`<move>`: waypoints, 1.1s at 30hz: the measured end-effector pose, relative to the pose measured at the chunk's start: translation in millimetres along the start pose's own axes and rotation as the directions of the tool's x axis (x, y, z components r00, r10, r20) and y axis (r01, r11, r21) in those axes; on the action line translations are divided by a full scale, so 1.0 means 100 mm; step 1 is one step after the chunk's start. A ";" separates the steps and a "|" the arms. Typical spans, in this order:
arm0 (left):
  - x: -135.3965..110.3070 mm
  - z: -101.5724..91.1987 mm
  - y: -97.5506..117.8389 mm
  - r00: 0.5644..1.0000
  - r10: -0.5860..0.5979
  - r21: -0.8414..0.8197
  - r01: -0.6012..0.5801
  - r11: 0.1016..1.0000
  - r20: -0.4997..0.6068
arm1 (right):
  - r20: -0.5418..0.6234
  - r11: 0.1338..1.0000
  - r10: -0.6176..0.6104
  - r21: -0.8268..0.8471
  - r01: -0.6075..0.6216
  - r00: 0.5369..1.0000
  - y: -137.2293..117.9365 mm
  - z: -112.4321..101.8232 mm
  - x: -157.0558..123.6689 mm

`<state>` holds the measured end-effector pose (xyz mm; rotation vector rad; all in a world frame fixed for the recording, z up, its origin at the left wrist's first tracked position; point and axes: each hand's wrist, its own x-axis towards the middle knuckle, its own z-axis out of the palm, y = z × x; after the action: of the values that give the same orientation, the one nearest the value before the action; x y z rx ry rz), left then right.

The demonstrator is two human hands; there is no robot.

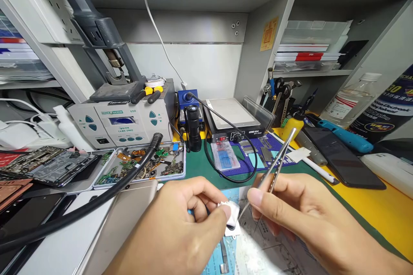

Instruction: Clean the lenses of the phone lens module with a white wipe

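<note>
One slip could scratch or flick the small white part [232,214], pinched in left hand [189,227] inward from green surface [197,166]'s right edge: tweezers [280,159] clamped in right hand [300,215], tips apart, one just beside it.

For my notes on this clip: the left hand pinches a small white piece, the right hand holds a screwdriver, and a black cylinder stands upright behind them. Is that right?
Not quite: the right hand holds metal tweezers, not a screwdriver, as the head view shows. The left hand does pinch a small white piece, and a black cylinder stands upright behind them.
</note>
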<state>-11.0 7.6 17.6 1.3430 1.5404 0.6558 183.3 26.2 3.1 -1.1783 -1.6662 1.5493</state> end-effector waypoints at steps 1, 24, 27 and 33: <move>0.00 0.01 -0.01 1.000 -0.001 0.012 0.001 1.000 0.005 | 0.015 1.000 0.008 -0.021 -0.007 1.000 -0.01 0.01 0.00; 0.04 -0.02 0.00 1.000 -0.018 -0.038 0.018 0.999 0.001 | 0.004 0.999 -0.021 -0.042 0.021 1.000 -0.03 0.03 0.01; 0.03 0.00 0.00 1.000 -0.011 -0.026 0.011 1.000 -0.007 | -0.045 0.995 -0.039 -0.088 0.035 0.998 -0.05 0.07 0.02; 0.03 0.02 0.02 1.000 -0.016 0.025 0.016 1.000 -0.017 | -0.138 0.980 -0.115 -0.180 0.089 0.984 -0.10 0.11 0.05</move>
<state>-7.9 10.3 17.2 1.3460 1.5758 0.6407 169.2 25.7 9.8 -1.2428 -1.7603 1.2435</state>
